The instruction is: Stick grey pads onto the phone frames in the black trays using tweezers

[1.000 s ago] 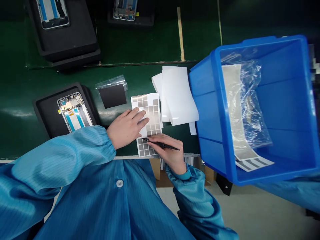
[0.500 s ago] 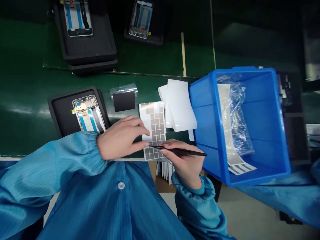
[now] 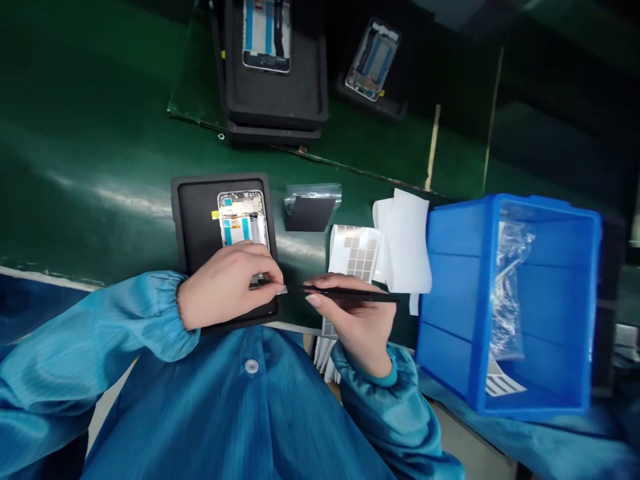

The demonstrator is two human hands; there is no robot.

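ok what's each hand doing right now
left hand: closed, pinching a small pale piece, too small to identify
right hand: closed, holding black tweezers

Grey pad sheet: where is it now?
The grey pad sheet lies partly under the right hand, just left of the white paper strips, in the head view.

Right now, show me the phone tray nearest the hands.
The black tray holding a phone: the left hand lies over it, while two far trays sit farther up the bench.
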